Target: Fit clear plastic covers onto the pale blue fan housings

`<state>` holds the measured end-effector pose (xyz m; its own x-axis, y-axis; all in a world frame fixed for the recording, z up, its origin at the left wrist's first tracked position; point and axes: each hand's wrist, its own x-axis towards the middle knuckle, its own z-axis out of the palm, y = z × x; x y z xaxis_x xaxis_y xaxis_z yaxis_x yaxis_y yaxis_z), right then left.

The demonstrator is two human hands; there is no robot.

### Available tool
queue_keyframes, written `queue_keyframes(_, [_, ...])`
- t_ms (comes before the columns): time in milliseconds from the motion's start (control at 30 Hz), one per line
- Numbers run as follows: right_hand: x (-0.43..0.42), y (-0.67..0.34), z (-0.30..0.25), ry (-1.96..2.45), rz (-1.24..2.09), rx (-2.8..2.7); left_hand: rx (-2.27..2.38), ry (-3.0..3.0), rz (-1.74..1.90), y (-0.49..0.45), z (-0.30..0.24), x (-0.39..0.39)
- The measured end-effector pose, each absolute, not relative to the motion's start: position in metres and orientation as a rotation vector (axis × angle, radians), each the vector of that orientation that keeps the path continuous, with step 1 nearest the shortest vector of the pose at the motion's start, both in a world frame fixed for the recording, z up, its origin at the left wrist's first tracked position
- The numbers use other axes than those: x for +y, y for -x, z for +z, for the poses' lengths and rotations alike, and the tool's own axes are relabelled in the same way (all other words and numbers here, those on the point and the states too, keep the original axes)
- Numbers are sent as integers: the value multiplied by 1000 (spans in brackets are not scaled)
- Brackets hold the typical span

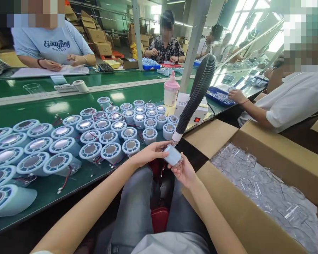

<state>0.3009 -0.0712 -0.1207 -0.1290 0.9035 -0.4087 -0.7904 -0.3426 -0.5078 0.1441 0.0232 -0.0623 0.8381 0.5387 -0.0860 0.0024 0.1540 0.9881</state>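
Note:
Both my hands hold one small pale-blue round part in front of my lap, just under the white nozzle of a black ribbed hose. My left hand pinches the part from the left with closed fingers. My right hand cups it from below and the right, fingers curled round it. A thin red wire hangs from the part. Several like blue round parts with silver centres and red wires stand in rows on the green table to my left.
An open cardboard box with clear plastic inside stands at my right. A white unit with a red switch and a pink-capped bottle stand behind the hose. Other people work across the table and at the right.

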Motion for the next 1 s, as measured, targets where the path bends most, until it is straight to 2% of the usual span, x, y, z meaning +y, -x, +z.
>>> queue_keyframes(567, [-67,-293,-142,675,1772,-279,516,-1564,317,-149,-56,34])
queue_keyframes(733, [-76,-301,-139,809,1794,-436,549,-1715,298,-143,-47,16])
queue_keyframes(800, [-94,-310,-139,927,1769,-487,665,-1870,423,-139,-47,4])
queue_keyframes(900, [-151,-335,-140,1175,1574,-490,857,-1867,588,-137,-52,-12])
queue_keyframes(1000, [-255,-369,-128,1524,1118,-367,1019,-1447,516,-141,-62,-27])
